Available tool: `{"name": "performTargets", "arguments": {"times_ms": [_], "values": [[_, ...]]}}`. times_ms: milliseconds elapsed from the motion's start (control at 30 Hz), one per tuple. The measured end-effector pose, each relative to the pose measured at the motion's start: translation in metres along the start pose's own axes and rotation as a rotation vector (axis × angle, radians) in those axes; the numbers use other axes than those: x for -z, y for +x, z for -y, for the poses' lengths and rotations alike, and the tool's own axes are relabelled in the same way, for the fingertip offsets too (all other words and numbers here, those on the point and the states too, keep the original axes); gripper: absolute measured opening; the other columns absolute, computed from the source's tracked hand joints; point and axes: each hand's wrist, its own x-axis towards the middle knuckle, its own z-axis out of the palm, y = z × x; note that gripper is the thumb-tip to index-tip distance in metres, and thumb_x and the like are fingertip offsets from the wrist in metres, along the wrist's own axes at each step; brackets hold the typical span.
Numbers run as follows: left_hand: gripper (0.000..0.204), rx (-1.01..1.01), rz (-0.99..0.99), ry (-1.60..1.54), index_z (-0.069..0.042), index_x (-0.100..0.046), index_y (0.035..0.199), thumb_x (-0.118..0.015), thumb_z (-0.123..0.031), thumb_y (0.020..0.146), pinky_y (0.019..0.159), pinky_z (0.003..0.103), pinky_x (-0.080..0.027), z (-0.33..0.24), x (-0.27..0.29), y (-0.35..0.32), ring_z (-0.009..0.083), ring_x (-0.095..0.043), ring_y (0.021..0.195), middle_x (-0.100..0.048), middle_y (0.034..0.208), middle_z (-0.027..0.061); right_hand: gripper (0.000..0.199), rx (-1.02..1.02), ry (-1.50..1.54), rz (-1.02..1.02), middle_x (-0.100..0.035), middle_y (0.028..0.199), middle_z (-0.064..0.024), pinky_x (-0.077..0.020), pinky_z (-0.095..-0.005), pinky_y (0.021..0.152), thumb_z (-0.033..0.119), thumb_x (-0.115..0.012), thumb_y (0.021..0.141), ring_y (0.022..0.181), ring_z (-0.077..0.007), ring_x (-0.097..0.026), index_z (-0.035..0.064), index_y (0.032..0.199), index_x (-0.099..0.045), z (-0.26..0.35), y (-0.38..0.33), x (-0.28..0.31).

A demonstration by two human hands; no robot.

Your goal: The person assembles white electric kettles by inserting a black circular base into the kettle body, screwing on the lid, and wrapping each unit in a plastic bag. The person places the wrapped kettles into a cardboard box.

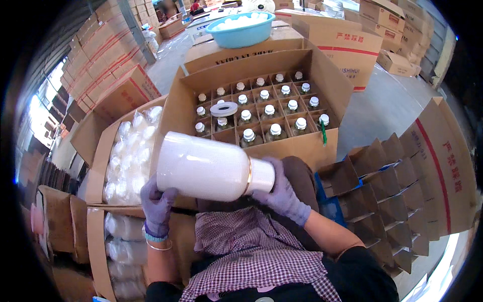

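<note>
left gloved hand (158, 207): fingers grasping base end of white gold-ringed bottle (204, 167) | right gloved hand (288, 195): fingers clasping its white cap (263, 175) | bottle: held sideways, near checked apron (261, 269), nearside of divided carton (304, 150) holding clear white-capped bottles (275, 130)

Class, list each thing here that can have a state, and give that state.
White bottle: held on its side
Left hand: gloved, gripping the bottle's wide end
Right hand: gloved, gripping its narrow end
Centre carton: open
Small bottles: upright, capped
Tape roll: lying flat
Basin: holding white items
Left carton: open, holding wrapped items
Dividers: interlocked
</note>
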Motion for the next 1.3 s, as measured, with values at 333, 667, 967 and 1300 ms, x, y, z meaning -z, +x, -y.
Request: {"name": "performTargets", "arguments": {"times_ms": [333, 667, 967, 1300], "values": [[0.03, -0.297, 0.954, 0.206, -0.007, -0.069, 0.093, -0.074, -0.036, 0.088, 0.076, 0.041, -0.055, 0.011, -0.113, 0.088, 0.0306, -0.071, 0.087, -0.071, 0.102, 0.013, 0.062, 0.163, -0.152, 0.21, -0.056, 0.133, -0.0192, -0.0426, -0.0414, 0.108, 0.027, -0.067, 0.085, 0.125, -0.0332, -0.056, -0.0003, 0.139, -0.052, 0.008, 0.043, 0.042], [0.081, -0.01, 0.406, 0.988, -0.015, -0.048, 0.149, -0.078, -0.046, 0.079, 0.116, 0.056, -0.037, 0.294, -0.171, 0.296, 0.0401, -0.035, 0.146, -0.04, 0.159, 0.0132, 0.057, 0.177, -0.025, 0.226, -0.054, 0.138, -0.0199, -0.0386, -0.0464, 0.113, 0.025, -0.072, 0.084, 0.133, -0.0374, -0.05, 0.0034, 0.135, -0.057, -0.019, 0.053, 0.024], [0.053, 0.412, 0.34, -0.665, 0.005, -0.06, 0.129, -0.06, -0.04, 0.102, 0.091, 0.039, -0.059, 0.055, -0.129, 0.173, 0.0214, -0.07, 0.103, -0.069, 0.118, 0.0124, 0.065, 0.409, -0.62, -0.125, -0.057, 0.125, -0.017, -0.0551, -0.0408, 0.088, 0.022, -0.08, 0.082, 0.109, -0.0336, -0.063, 0.0057, 0.138, -0.051, 0.01, 0.145, 0.039], [0.063, -0.567, -0.045, 0.434, -0.001, -0.058, 0.134, -0.078, -0.014, 0.075, 0.118, 0.056, -0.031, -0.01, -0.115, 0.039, 0.0496, -0.033, 0.145, -0.045, 0.152, 0.0228, 0.043, 0.354, 0.044, 0.137, -0.068, 0.11, -0.0069, -0.0548, -0.0352, 0.086, 0.03, -0.072, 0.092, 0.096, -0.0213, -0.068, 0.0069, 0.124, -0.056, 0.002, 0.14, -0.026]]}}
